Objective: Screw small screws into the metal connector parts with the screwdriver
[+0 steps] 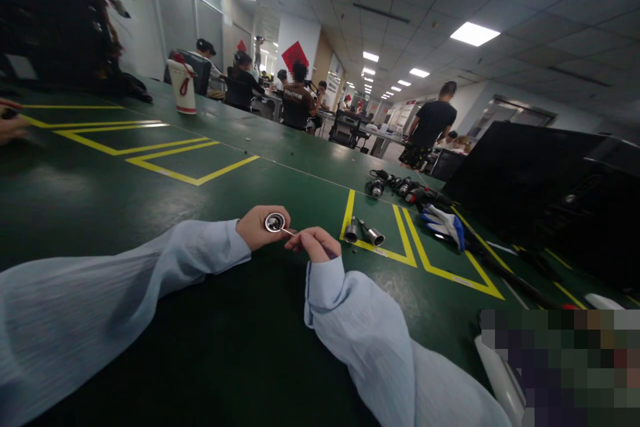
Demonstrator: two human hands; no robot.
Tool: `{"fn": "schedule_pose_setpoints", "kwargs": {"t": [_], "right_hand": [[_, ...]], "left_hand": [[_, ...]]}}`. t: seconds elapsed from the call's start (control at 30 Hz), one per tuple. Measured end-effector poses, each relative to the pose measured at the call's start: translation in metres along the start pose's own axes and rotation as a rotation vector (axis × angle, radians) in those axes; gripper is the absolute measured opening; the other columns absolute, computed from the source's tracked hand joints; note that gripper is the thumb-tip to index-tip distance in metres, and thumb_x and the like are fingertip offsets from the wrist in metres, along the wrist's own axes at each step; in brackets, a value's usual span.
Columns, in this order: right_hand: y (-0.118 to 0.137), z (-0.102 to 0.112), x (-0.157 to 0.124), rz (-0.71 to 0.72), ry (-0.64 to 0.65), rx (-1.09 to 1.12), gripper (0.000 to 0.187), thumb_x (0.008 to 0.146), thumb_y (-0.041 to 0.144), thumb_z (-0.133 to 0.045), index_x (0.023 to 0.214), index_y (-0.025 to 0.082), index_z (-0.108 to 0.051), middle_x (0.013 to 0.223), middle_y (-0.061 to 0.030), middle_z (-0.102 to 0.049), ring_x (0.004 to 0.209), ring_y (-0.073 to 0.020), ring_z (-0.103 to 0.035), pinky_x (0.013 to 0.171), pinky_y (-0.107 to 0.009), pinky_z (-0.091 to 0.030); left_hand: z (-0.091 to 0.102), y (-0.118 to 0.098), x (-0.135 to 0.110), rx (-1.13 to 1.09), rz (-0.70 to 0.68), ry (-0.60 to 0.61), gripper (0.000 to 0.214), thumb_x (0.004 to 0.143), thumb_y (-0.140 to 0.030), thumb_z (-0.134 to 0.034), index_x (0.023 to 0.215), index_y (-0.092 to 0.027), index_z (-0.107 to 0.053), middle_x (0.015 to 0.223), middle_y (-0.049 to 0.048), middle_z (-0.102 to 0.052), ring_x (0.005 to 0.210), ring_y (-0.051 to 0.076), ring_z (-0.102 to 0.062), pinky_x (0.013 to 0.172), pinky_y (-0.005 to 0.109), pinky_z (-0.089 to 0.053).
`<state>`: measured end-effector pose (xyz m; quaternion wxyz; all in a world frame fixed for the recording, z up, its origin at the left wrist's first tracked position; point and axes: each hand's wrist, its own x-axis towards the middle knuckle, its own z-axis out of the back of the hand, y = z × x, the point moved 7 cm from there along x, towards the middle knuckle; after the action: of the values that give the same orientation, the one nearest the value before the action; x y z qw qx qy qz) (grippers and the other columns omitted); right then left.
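My left hand [259, 227] is closed around a small round metal part [275, 221], its open end facing me. My right hand [314, 243] is closed on a thin tool [289, 232] whose metal tip reaches into that part. Both hands rest low over the green table [150, 200], in pale blue sleeves. Just right of my right hand lie two short metal cylinders [363, 232] inside a yellow-lined box.
More dark metal parts [395, 185] and blue-white gloves [443, 223] lie further right, beside large black cases [540, 180]. A white cup [183, 85] stands far left. Another person's hand [9, 121] shows at the left edge. Several people sit or stand behind the table.
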<state>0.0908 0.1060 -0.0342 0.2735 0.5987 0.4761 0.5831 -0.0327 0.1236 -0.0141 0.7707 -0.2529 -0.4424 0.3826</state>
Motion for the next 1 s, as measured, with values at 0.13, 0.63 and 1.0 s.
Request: {"fn": "schedule_pose_setpoints", "kwargs": {"t": [0.13,0.63,1.0], "right_hand": [[-0.010,0.001,0.001,-0.216,-0.020,0.256,0.017,0.067,0.026,-0.052,0.055,0.016,-0.058,0.044,0.0003,-0.061,0.042,-0.0118,-0.055,0.047,-0.023,-0.041],[-0.046,0.024,0.016,-0.475,-0.218,0.683,0.028,0.070,0.030,-0.040,0.044,0.020,-0.042,0.031,0.0023,-0.045,0.035,-0.0113,-0.044,0.045,-0.026,-0.037],[-0.032,0.023,0.014,-0.477,-0.267,0.578,0.028,0.071,0.028,-0.041,0.044,0.020,-0.041,0.032,0.0019,-0.044,0.037,-0.0111,-0.045,0.046,-0.026,-0.037]], "left_hand": [[-0.002,-0.005,-0.001,0.057,-0.004,0.022,0.022,0.065,-0.032,-0.063,0.068,-0.013,-0.053,0.061,-0.0014,-0.055,0.054,0.008,-0.049,0.049,0.018,-0.040],[-0.022,-0.019,-0.007,0.547,-0.262,0.188,0.020,0.079,-0.027,-0.041,0.070,-0.015,-0.053,0.064,0.0013,-0.053,0.058,0.012,-0.050,0.057,0.024,-0.037],[-0.050,-0.049,-0.022,1.012,-0.623,0.296,0.013,0.074,-0.023,-0.046,0.064,-0.017,-0.051,0.064,0.0034,-0.052,0.056,0.014,-0.047,0.054,0.032,-0.029]]}}
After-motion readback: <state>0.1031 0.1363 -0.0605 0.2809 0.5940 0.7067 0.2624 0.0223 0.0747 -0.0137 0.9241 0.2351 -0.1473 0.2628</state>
